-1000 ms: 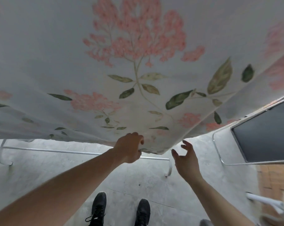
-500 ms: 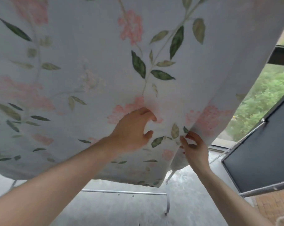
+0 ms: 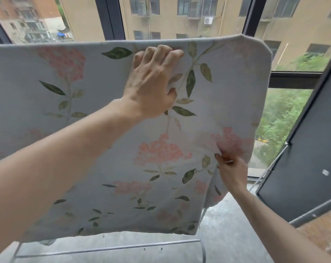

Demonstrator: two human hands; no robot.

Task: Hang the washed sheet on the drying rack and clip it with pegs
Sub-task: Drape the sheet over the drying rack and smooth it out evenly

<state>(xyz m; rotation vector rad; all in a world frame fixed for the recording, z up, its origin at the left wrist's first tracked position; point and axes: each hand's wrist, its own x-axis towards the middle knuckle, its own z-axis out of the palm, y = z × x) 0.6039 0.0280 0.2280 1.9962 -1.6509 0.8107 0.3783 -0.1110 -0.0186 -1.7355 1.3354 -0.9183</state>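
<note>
Sheet (image 3: pixel 107 141), pale with pink flowers and green leaves, hangs draped over the top bar of the drying rack (image 3: pixel 111 248), filling most of your head view; its top edge runs level across the window (image 3: pixel 179 18) and its lower hem ends just above the rack's bottom rail. Your left hand (image 3: pixel 153 82) reaches up near that top edge, arm stretched forward, fingers curled over the cloth and thumb tucked against it, bunching a small fold. Your right hand (image 3: pixel 232 171) sits lower, by the sheet's right side, thumb and forefinger pinching the cloth at a pink flower; something small and pale shows between those fingers, but you cannot tell what it is.

Half a second ago both your hands gripped the sheet low and close together, with the cloth billowing overhead. Now your left hand has climbed to the top, your right has stayed low, and the sheet hangs flat.
</note>
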